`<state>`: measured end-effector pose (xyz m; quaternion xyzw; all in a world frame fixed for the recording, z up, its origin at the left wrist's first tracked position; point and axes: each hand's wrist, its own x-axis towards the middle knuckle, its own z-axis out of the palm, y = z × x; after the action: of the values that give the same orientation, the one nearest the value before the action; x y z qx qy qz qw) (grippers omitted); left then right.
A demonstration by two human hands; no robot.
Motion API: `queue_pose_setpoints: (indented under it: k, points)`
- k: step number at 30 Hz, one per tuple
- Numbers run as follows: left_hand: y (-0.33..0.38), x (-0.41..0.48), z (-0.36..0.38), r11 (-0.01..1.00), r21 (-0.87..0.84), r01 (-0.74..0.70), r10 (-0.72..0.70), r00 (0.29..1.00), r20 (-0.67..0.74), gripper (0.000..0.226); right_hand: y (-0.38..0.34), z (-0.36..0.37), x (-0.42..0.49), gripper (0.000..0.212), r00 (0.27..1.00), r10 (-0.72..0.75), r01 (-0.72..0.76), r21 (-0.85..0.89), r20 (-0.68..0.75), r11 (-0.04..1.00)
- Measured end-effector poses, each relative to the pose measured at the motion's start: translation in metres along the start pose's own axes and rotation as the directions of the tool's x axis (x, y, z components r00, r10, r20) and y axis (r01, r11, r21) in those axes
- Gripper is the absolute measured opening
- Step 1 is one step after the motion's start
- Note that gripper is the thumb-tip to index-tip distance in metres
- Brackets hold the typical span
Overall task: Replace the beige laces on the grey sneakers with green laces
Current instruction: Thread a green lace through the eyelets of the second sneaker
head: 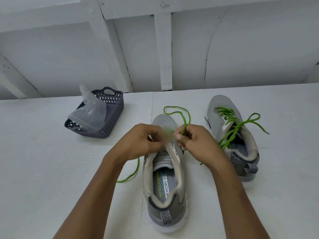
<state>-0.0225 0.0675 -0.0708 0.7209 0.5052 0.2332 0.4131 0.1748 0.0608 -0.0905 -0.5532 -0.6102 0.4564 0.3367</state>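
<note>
Tabletop point(43, 161) in white carries two grey sneakers, both with toes pointing away from the person. The near sneaker point(164, 187) lies in the middle, heel toward the camera, its insole lettering showing through the open collar. Both hands meet over its eyelet rows near the toe end.

The right hand point(193, 140) has its grip clamped on the green lace point(185, 116), pinching it between thumb and forefinger just above the eyelets. From there the lace rises, loops out past the toe and lies on the tabletop. The left hand point(146, 140) has its fingers curled at the opposite eyelet row. Motion blur smears that spot, but its grip seems to pinch the same lace. Another stretch of the lace trails from under the left wrist down onto the tabletop, left of the shoe.

The far sneaker point(219, 104) lies to the right, well apart from the hands. It is already laced with a second green lace point(241, 125), whose loose ends spill over its collar.

At the far left sits a dark basket point(110, 118), tilted, with a clear plastic bag point(91, 109) sticking out of it. A white panelled wall point(69, 49) stands behind.
</note>
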Motion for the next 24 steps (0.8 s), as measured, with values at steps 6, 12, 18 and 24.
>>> queue_pose_setpoints:
  k: [6,12,18,24]
  points:
    - [0.005,-0.002,0.003,1.0,-0.01,0.023,-0.024,0.999,-0.043,0.012,-0.003,-0.004,0.002,0.019,0.999,-0.005,0.011,-0.136,0.046,0.991]
    - [0.008,-0.002,0.006,0.996,0.046,0.083,-0.08,0.995,-0.057,0.013,-0.008,-0.002,0.002,0.012,0.999,-0.02,0.026,-0.221,0.032,0.975]
    - [0.01,-0.003,0.011,0.987,0.147,0.069,-0.057,0.995,-0.085,0.006,-0.008,-0.014,0.001,0.013,0.997,-0.004,0.006,-0.03,0.08,1.0]
    - [0.008,-0.005,0.01,0.995,0.094,0.046,-0.036,0.994,-0.106,0.011,-0.016,-0.013,-0.003,0.024,0.982,0.094,-0.108,0.078,0.165,0.991]
